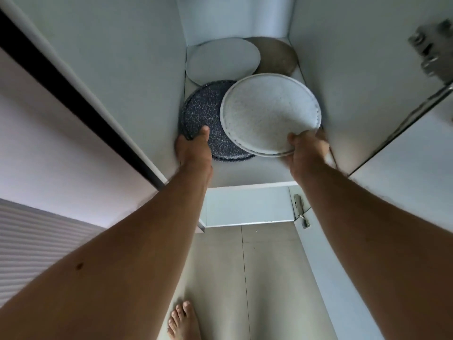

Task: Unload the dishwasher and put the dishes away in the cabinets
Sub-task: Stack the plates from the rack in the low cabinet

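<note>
Plates are being shelved: right hand point(306, 148) grips the white plate point(269, 114), left hand point(193, 148) pinches the dark plate point(203, 119), which likely needs steadying for stacking.

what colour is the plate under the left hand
Dark blue-grey with fine pale speckles, the speckled plate held by the left hand; seen in the head view.

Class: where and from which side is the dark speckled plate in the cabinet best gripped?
Grip the dark plate at its near-left rim, coming from the cabinet's open front. That edge is exposed; the white plate overlaps its right side. The left hand already holds it there.
</note>
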A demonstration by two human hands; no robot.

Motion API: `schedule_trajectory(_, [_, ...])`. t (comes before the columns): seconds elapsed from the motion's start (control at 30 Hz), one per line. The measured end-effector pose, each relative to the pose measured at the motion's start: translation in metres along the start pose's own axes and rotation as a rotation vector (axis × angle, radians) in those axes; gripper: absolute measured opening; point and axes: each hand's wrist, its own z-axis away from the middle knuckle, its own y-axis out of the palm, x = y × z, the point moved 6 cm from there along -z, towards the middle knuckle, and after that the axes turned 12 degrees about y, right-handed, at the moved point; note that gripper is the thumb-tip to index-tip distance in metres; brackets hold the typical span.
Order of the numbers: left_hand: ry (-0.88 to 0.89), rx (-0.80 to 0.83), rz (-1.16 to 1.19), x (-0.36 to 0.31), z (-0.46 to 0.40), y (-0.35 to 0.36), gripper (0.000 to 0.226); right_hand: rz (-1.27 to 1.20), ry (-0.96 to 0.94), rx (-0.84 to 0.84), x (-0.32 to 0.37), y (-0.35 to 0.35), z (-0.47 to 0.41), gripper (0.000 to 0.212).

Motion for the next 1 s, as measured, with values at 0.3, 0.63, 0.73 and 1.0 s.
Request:
schedule_trajectory(0.3, [0.362,0.059,-0.35,-0.009,-0.015,0.009,0.088,0.319,-0.313,-0.263,0.016,-0.006,-0.003,0.064])
schedule_trajectory(0.63, [0.662,-0.118,-0.49,-0.023,0.005,0.008,0.051,0.848,-0.584,-0.295,0.018,-0.005,0.012,0.03])
schedule_trajectory(0.73, [0.718,-0.121,-0.515,-0.027,0.009,0.008,0.045,0.902,-0.563,-0.317,0.021,-0.009,0.01,0.03])
schedule_trajectory(1.0, [0.667,-0.035,-0.599,-0.022,0.011,0.017,0.047,0.907,-0.548,-0.33,0.02,-0.008,0.018,0.036])
